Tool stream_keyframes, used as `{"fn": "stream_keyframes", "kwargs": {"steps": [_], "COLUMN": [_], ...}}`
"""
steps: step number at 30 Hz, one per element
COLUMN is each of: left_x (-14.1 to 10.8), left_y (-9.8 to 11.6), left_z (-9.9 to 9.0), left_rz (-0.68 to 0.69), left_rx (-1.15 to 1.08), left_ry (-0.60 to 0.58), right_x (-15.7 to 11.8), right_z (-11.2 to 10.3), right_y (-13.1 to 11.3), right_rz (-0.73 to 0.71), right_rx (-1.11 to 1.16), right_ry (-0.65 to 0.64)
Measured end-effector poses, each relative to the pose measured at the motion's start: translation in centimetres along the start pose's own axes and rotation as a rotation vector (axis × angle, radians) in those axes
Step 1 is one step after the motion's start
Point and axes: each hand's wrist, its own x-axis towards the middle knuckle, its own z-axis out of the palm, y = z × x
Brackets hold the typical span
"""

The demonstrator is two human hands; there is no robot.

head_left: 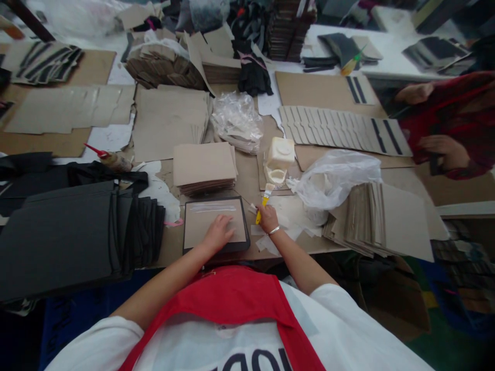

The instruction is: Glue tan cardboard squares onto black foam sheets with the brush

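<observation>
A yellow-handled brush (266, 195) is gripped in my right hand (268, 218), its pale bristles pointing away from me. Just beyond the bristles lies a cut-open plastic container (281, 154) with cream-coloured glue in its lower part. My left hand (218, 233) rests, fingers spread, on a tan cardboard sheet (197, 226). That sheet lies on a slightly larger black piece (243, 246), whose edge shows around it. Whitish wet streaks (212, 207) run along the sheet's far side.
Tan boards (204, 165) are stacked behind the sheet. Black panels (69, 226) pile up at left, and grey boards (402, 216) lean at right beside a clear plastic bag (336, 178). A red-tipped bottle (114, 159) lies at left. Another person's hand (444, 152) is at far right.
</observation>
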Motion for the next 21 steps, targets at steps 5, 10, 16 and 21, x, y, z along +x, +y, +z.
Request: {"fn": "stream_keyframes", "kwargs": {"steps": [5,10,16,21], "left_x": [2.6,3.9,0.7,-1.4], "left_y": [1.5,1.8,-0.3,-2.7], "left_z": [0.2,-1.3,-4.1,-6.2], "left_rz": [-0.175,-0.101,0.025,-0.045], "left_rx": [-0.313,-0.358,-0.38,-0.383], "left_ry": [0.09,0.09,0.083,0.2], "right_x": [-1.7,-1.9,-0.5,0.0], "right_z": [-3.2,-5.7,-6.7,-5.8], "right_y": [-3.4,-6.1,-7.6,-8.3], "right_rz": [-0.129,-0.242,-0.349,-0.333], "right_rx": [0.177,0.355,0.61,0.626], "right_ry": [0.216,0.276,0.142,0.051]}}
